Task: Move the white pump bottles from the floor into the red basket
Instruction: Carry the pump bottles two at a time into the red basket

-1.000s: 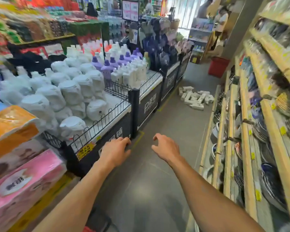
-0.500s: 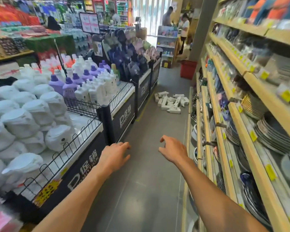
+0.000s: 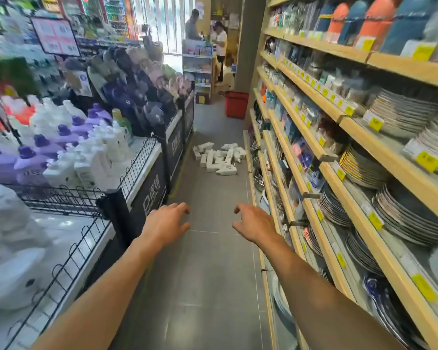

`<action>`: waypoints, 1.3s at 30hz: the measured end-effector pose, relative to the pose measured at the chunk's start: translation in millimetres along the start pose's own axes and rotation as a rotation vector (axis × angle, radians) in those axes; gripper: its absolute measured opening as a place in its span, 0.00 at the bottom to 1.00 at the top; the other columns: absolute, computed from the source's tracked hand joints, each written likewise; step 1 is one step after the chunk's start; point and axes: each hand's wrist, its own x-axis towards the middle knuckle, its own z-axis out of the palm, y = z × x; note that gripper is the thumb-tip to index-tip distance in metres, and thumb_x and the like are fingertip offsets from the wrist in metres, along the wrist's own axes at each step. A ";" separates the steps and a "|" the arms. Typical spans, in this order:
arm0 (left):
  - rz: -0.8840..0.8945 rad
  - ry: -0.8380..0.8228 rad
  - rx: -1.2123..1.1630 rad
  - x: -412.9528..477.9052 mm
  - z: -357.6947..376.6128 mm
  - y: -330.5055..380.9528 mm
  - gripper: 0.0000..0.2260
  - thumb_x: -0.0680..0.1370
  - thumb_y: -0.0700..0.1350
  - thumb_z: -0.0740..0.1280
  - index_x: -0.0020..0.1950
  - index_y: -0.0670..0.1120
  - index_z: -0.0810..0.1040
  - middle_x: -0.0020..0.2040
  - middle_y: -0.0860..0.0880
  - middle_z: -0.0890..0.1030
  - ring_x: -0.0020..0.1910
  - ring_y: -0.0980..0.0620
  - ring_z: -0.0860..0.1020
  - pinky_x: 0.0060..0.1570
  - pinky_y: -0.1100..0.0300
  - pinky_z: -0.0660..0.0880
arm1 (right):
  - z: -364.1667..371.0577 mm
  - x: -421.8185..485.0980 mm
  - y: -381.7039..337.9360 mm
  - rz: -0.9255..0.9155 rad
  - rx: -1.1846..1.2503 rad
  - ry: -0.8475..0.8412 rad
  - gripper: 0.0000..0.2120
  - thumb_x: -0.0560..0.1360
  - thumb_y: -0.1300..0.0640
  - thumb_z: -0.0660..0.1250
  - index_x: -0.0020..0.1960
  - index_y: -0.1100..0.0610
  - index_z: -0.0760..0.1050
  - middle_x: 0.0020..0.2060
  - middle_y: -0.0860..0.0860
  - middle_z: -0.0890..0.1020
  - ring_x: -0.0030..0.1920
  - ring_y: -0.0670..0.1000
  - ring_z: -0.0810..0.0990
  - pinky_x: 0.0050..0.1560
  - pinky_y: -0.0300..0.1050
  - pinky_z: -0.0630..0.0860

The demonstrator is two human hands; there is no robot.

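White pump bottles (image 3: 219,157) lie in a heap on the grey floor (image 3: 208,274), on the near side of the red basket (image 3: 236,104) and well apart from it. Nearer the camera than the basket, the left hand (image 3: 166,224) and right hand (image 3: 254,222) reach out empty, fingers loosely curled and apart.
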 end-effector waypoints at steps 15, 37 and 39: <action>0.014 -0.029 0.036 172.4 1.9 -38.1 0.16 0.80 0.57 0.64 0.67 0.55 0.72 0.61 0.53 0.79 0.59 0.49 0.78 0.55 0.50 0.77 | -10.1 174.0 18.3 0.020 0.034 0.067 0.18 0.79 0.49 0.67 0.68 0.51 0.73 0.57 0.51 0.82 0.57 0.54 0.80 0.52 0.48 0.74; -0.003 -0.015 0.060 454.4 7.1 -118.7 0.16 0.80 0.56 0.63 0.66 0.54 0.71 0.58 0.51 0.79 0.54 0.47 0.78 0.49 0.51 0.78 | -12.1 463.9 12.6 0.047 -0.014 -0.040 0.20 0.79 0.48 0.66 0.69 0.50 0.72 0.59 0.52 0.82 0.59 0.56 0.79 0.51 0.50 0.71; 0.004 -0.019 0.056 482.6 3.5 -131.8 0.16 0.81 0.56 0.63 0.67 0.54 0.71 0.58 0.52 0.79 0.55 0.48 0.78 0.51 0.50 0.78 | -13.5 489.0 5.0 0.065 -0.024 -0.064 0.20 0.79 0.47 0.66 0.69 0.50 0.72 0.60 0.52 0.82 0.60 0.56 0.79 0.54 0.51 0.72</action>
